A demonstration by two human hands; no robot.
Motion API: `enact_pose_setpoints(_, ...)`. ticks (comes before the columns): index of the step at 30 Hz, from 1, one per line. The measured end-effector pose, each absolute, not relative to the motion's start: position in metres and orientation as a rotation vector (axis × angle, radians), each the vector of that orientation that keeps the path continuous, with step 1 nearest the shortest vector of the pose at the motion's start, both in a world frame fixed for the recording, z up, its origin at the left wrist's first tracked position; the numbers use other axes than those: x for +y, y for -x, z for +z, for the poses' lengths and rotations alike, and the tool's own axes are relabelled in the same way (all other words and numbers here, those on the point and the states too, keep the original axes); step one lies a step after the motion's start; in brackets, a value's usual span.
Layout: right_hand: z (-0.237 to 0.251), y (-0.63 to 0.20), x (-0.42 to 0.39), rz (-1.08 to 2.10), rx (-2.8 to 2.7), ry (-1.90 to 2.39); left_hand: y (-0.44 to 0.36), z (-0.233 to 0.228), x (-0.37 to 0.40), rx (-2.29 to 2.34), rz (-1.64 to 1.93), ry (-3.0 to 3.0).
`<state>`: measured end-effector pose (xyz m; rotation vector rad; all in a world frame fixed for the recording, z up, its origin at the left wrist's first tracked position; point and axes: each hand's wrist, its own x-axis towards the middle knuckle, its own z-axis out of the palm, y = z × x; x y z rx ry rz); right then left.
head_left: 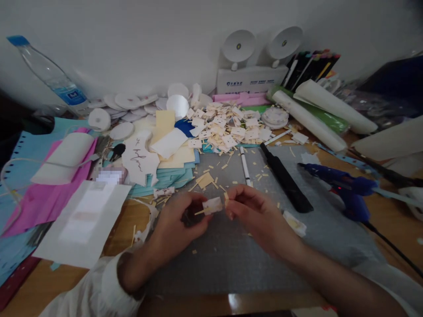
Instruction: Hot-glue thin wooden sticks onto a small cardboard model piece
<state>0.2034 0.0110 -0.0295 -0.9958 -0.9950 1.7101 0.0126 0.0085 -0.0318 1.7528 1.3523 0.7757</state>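
My left hand (180, 220) pinches a small pale paper piece (213, 205) with a thin tan strip sticking out of it, held above the grey cutting mat (231, 255). Facing it, my right hand (253, 211) has its fingertips closed on a tiny tan bit (226, 199) that touches the piece's right edge. Both hands hover over the mat's middle. Behind them a heap of similar small cream pieces (228, 125) lies at the mat's far edge.
A blue glue gun (343, 187) with its cord lies on the right, a black knife (286, 178) and a white pen (244, 165) on the mat. Coloured paper sheets (42, 193), white discs (122, 103) and a water bottle (49, 75) fill the left; paper rolls (317, 116) lie at the back right.
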Motion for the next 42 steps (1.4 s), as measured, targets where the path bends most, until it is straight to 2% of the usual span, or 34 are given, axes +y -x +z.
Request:
enact_pose_setpoints(8, -0.019, -0.196, 0.003, 1.552, -1.251, 0.968, -0.017, -0.030, 0.002, 1.122, 1.033, -1.119)
enact_pose_setpoints(17, -0.024, -0.194, 0.004, 1.656, -1.236, 0.969, -0.018, -0.023, 0.000, 0.961, 0.976, -1.095)
enact_pose_setpoints(21, -0.025, -0.196, 0.005, 1.701, -1.229, 0.959, -0.015, -0.023, 0.002, 1.024, 0.939, -1.034)
enact_pose_setpoints(30, -0.024, -0.197, 0.005, 2.033, -1.029, 0.900, -0.014, -0.023, 0.002, 1.145, 1.012, -1.128)
enact_pose_setpoints(42, -0.033, -0.196, 0.005, 2.026, -0.996, 0.891, -0.014, -0.025, 0.001, 1.127, 1.030, -1.187)
